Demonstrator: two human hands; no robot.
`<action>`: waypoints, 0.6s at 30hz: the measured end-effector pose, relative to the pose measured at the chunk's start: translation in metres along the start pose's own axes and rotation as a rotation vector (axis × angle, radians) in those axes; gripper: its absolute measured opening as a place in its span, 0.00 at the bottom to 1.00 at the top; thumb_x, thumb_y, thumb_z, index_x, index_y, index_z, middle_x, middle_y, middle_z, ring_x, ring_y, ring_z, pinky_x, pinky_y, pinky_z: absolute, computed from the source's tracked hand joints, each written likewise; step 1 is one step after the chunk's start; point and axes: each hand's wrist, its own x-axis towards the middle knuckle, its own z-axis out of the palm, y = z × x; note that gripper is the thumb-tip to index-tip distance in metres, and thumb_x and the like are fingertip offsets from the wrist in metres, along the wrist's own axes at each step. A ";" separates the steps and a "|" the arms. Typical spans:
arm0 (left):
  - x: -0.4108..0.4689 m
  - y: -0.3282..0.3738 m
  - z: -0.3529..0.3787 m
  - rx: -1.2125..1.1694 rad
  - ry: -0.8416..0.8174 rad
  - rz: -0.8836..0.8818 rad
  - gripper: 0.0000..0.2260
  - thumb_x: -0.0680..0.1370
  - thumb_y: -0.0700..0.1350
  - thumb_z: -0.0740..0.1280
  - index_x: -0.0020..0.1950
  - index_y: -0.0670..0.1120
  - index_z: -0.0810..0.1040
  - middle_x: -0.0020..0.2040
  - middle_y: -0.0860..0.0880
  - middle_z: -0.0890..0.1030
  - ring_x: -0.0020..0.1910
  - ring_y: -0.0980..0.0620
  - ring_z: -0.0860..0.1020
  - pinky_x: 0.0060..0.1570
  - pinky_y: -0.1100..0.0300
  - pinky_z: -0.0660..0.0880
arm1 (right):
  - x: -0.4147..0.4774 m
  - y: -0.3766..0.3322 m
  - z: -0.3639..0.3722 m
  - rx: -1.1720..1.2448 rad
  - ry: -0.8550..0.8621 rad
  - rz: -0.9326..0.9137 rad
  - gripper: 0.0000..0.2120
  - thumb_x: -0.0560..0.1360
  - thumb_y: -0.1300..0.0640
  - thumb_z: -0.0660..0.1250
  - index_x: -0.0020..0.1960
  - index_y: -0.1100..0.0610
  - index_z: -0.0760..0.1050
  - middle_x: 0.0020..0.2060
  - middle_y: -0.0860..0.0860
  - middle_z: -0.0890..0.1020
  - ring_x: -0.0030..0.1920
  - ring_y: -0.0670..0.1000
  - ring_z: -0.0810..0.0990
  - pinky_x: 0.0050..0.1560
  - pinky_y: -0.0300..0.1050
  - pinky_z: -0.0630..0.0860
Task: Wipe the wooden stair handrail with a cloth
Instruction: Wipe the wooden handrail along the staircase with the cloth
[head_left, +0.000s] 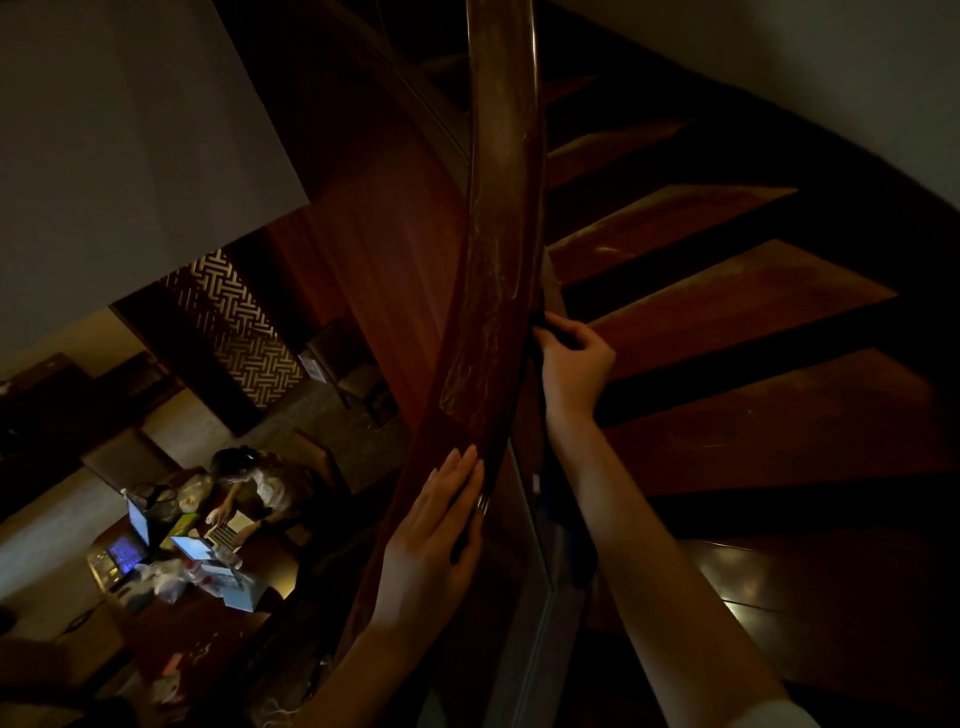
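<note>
Handrail (498, 234), a thick rounded beam of dark reddish wood with a streaky sheen, curves up and away between the two hands. The left hand (434, 525) lies flat on its top, fingers straight and together, holding nothing. The right hand (574, 364), further up on the rail's right flank, curls its fingers round a dark bunched cloth (537, 332) against the wood.

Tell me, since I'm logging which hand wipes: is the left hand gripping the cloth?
No, the left hand lies flat with straight fingers on the handrail; the right hand grips the dark cloth.
</note>
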 end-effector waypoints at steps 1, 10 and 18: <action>0.000 0.000 0.000 0.001 0.002 -0.001 0.25 0.76 0.38 0.68 0.73 0.41 0.69 0.75 0.47 0.67 0.75 0.49 0.65 0.73 0.52 0.64 | 0.000 -0.002 0.000 0.004 -0.001 -0.002 0.07 0.74 0.63 0.72 0.44 0.52 0.81 0.37 0.44 0.82 0.36 0.34 0.80 0.35 0.28 0.76; 0.002 0.001 -0.004 0.005 -0.010 -0.002 0.24 0.76 0.39 0.66 0.72 0.41 0.69 0.74 0.47 0.67 0.75 0.51 0.63 0.75 0.59 0.58 | -0.081 0.048 -0.030 0.086 -0.043 0.231 0.07 0.75 0.62 0.71 0.50 0.52 0.82 0.51 0.55 0.84 0.51 0.50 0.84 0.51 0.43 0.81; 0.000 0.000 -0.004 -0.015 0.000 0.008 0.23 0.76 0.38 0.67 0.72 0.41 0.70 0.74 0.48 0.68 0.75 0.49 0.65 0.73 0.55 0.63 | 0.016 -0.008 0.020 0.074 0.038 0.072 0.06 0.77 0.63 0.68 0.53 0.57 0.81 0.44 0.48 0.81 0.46 0.45 0.80 0.46 0.37 0.80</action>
